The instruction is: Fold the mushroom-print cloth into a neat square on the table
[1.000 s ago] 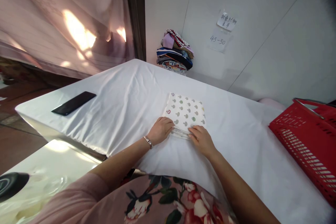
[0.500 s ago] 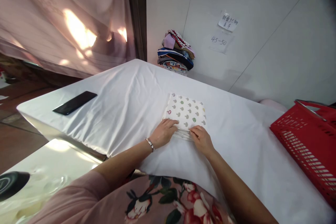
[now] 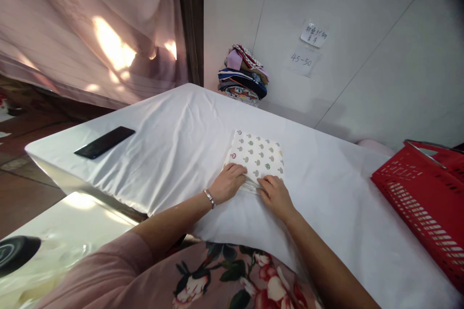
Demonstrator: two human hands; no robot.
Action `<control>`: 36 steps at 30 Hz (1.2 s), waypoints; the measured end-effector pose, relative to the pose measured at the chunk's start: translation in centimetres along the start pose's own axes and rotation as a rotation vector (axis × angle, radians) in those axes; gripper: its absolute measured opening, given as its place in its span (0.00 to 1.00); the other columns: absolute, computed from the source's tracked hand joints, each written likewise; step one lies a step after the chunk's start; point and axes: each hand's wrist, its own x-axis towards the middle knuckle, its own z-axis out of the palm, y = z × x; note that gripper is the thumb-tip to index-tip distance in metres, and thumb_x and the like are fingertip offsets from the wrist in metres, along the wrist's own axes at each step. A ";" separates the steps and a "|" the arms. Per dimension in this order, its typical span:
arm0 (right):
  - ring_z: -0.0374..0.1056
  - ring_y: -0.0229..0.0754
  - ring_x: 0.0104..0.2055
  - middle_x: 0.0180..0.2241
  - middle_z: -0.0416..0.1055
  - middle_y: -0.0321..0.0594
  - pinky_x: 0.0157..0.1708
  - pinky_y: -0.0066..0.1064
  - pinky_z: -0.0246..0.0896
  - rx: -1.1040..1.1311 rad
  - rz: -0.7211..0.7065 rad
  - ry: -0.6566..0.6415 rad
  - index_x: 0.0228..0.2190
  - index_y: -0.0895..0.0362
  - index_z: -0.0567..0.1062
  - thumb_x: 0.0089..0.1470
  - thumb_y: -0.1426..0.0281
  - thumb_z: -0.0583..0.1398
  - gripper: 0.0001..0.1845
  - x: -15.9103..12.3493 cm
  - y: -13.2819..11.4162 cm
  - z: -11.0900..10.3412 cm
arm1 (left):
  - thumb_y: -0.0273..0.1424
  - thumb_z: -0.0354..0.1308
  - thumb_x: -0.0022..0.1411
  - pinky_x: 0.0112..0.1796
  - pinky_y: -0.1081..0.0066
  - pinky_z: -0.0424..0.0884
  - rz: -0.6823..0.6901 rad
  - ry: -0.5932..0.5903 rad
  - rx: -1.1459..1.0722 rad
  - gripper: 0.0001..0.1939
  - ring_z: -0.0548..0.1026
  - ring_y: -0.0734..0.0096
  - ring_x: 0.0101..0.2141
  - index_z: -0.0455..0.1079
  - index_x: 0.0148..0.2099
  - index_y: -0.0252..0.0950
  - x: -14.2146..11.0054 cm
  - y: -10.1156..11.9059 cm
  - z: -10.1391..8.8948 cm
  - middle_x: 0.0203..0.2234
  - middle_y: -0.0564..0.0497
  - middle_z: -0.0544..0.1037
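A folded white cloth [image 3: 257, 152] printed with small grey, green and red mushroom shapes lies on the white-covered table [image 3: 174, 140]. My left hand [image 3: 229, 182], with a silver bracelet at the wrist, is closed on its near left corner, fingers on top. At the near right edge my right hand [image 3: 275, 194] pinches the cloth between thumb and fingers. Several folded layers show along the near edge between my hands. The thumb of my left hand is mostly hidden.
A black phone [image 3: 105, 142] lies on the table's left part. Folded clothes [image 3: 243, 75] are stacked by the wall. On the right stands a red plastic basket [image 3: 422, 203]. A lower white surface at bottom left carries a dark round object [image 3: 18, 253].
My right hand has shifted slightly left and down along the cloth's near edge, and the layers there part a little. My left hand keeps its place. The view has moved slightly.
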 end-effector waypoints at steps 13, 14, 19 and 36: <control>0.60 0.43 0.36 0.35 0.67 0.43 0.36 0.33 0.56 -0.140 -0.083 0.076 0.43 0.58 0.72 0.58 0.75 0.50 0.14 -0.5 -0.2 1.4 | 0.23 0.45 0.64 0.51 0.60 0.58 -0.029 0.082 -0.044 0.13 0.71 0.71 0.40 0.64 0.49 0.34 -1.9 -0.2 0.9 0.39 0.48 0.75; 0.60 0.43 0.37 0.35 0.68 0.44 0.36 0.34 0.57 -0.140 -0.091 0.092 0.42 0.58 0.72 0.58 0.76 0.50 0.14 -0.7 -0.1 1.6 | 0.23 0.45 0.64 0.51 0.60 0.58 -0.029 0.079 -0.045 0.13 0.71 0.71 0.40 0.64 0.50 0.35 -2.0 -0.3 1.0 0.39 0.48 0.75; 0.62 0.43 0.37 0.35 0.68 0.44 0.37 0.35 0.60 -0.116 -0.097 0.094 0.42 0.59 0.72 0.58 0.75 0.50 0.14 -0.8 -0.2 1.3 | 0.24 0.46 0.64 0.52 0.62 0.56 -0.020 0.024 -0.072 0.11 0.70 0.72 0.42 0.67 0.46 0.38 -2.1 -0.3 0.8 0.39 0.51 0.74; 0.34 0.50 0.65 0.63 0.40 0.44 0.61 0.51 0.34 0.022 -0.063 -0.263 0.61 0.57 0.48 0.53 0.66 0.56 0.38 0.9 -2.8 3.0 | 0.30 0.53 0.60 0.54 0.55 0.58 -0.303 0.089 -0.181 0.14 0.61 0.60 0.56 0.67 0.49 0.37 1.5 -2.5 -0.8 0.53 0.45 0.68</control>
